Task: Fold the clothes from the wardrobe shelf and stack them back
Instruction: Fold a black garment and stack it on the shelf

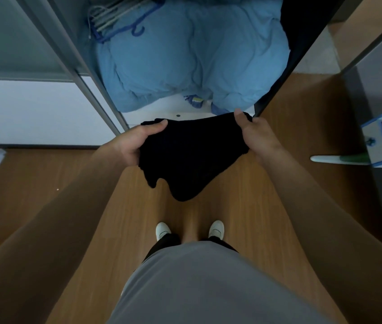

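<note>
Holding the black garment in the air in front of the wardrobe shelf, I have my left hand gripping its left upper edge and my right hand pinching the right upper corner. Its long axis runs side to side between my hands, and the rest hangs down toward the floor. The shelf lies straight ahead, my right hand slightly nearer it, with the blue duvet bulging behind.

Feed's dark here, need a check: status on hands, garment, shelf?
Left hand and right hand both grip the black garment, held in the air. Blue duvet fills most of the shelf; hangers on top.
</note>
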Demonstrator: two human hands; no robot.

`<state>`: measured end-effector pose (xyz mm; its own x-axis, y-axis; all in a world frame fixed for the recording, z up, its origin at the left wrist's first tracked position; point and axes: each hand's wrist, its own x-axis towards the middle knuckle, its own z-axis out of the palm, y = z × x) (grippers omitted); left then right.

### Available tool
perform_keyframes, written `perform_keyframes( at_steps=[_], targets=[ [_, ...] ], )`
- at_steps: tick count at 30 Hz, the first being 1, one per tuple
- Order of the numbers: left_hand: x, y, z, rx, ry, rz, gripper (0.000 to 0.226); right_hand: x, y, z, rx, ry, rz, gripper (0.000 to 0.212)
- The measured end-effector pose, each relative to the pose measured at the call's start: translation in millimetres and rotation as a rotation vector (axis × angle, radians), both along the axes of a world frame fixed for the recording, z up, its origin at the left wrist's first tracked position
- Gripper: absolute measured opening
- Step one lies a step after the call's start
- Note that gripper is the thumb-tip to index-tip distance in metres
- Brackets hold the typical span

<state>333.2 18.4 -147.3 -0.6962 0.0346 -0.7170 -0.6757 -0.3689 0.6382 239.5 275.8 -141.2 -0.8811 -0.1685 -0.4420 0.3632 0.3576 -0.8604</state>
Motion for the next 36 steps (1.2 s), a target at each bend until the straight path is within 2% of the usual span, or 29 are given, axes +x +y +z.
perform_keyframes(
  at_steps=[3, 5, 8, 12, 15, 17, 19, 21, 23, 25, 29, 33, 34, 36],
  targets=[
    [2.3, -3.7, 0.2, 0.065, 0.038, 0.114, 0.035, 6.6, -1.0, -0.2, -0.391, -0.221, -0.02, 0.042],
    [3.2, -6.2, 1.0, 0.122, 0.079, 0.167, 0.029, 18.2, -0.4, -10.8, -0.543, -0.279, 0.06, 0.039],
    [5.8, -12.6, 2.1, 0.156, 0.102, 0.21, 0.032, 34.5, -9.5, -27.6, -0.421, -0.183, 0.21, 0.025],
    [15.3, -32.8, 2.0, 0.12, 0.102, 0.189, 0.05, 32.3, -31.4, -20.0, -0.246, -0.038, 0.17, 0.019],
    [22.4, -53.7, 2.4, 0.069, 0.104, 0.126, 0.044, 20.4, -41.9, -7.1, -0.142, 0.042, 0.197, 0.021],
    [23.2, -62.1, 6.6, 0.031, 0.096, 0.094, 0.039, 15.2, -49.5, -1.4, -0.2, 0.021, 0.113, 0.028],
    [22.1, -65.3, 10.7, -0.003, 0.086, 0.098, 0.045, 17.1, -54.8, 0.9, -0.384, -0.098, -0.005, 0.035],
    [20.4, -66.4, 13.8, 0.001, 0.091, 0.132, 0.043, 25.6, -57.7, -4.3, -0.512, -0.224, 0.001, 0.035],
    [20.2, -69.6, 13.8, 0.043, 0.088, 0.183, 0.037, 40.6, -64.0, -13.7, -0.459, -0.258, 0.108, 0.032],
    [21.1, -76.8, 13.0, 0.059, 0.054, 0.208, 0.034, 51.6, -74.6, -19.7, -0.363, -0.191, 0.17, 0.03],
    [25.6, -97.9, 9.0, -0.028, -0.076, 0.194, 0.037, 55.1, -93.4, -15.3, -0.358, -0.126, 0.108, 0.03],
    [29.1, -115.4, 6.1, -0.152, -0.112, 0.071, 0.04, 58.6, -108.7, -11.0, -0.349, -0.102, 0.109, 0.028],
    [28.8, -116.9, 4.4, -0.175, -0.099, 0.071, 0.043, 59.3, -111.9, -10.4, -0.342, -0.098, 0.105, 0.029],
    [27.0, -117.4, -1.7, -0.211, -0.026, 0.123, 0.063, 59.6, -116.9, -9.3, -0.327, -0.094, 0.077, 0.033]
  ],
)
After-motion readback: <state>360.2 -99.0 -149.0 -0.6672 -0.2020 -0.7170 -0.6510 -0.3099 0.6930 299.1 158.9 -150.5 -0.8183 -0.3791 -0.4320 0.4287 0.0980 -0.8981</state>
